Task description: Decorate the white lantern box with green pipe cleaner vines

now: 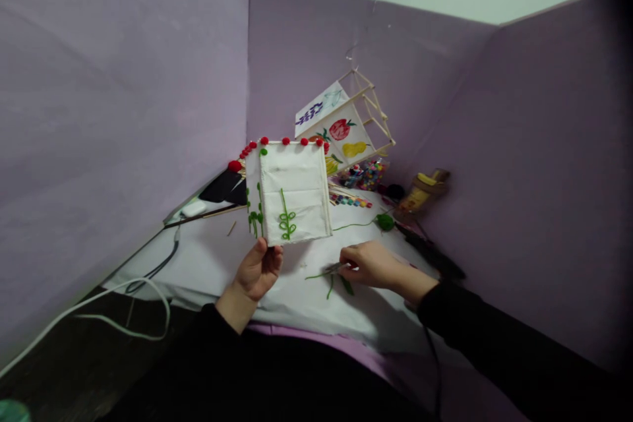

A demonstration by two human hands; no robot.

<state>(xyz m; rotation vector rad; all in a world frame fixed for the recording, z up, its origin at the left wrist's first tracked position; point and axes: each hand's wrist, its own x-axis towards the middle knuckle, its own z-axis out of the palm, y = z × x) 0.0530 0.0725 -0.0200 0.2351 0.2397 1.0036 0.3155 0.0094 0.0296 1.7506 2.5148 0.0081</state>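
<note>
My left hand pinches the bottom edge of a white box-shaped paper lantern, held tilted above the table. Red pom-poms line its top edge, and a green yarn sprig is on the front face. More green yarn shapes show on its left side. Low over the table, my right hand is closed around a small metal tool, whose kind I cannot make out. Pieces of green yarn lie under and beside this hand.
Behind stands a stick-framed lantern with painted fruit. A green yarn ball, a bag of coloured beads and a yellow-and-brown cup sit at the right. Purple panels enclose the table. A white cable hangs at left.
</note>
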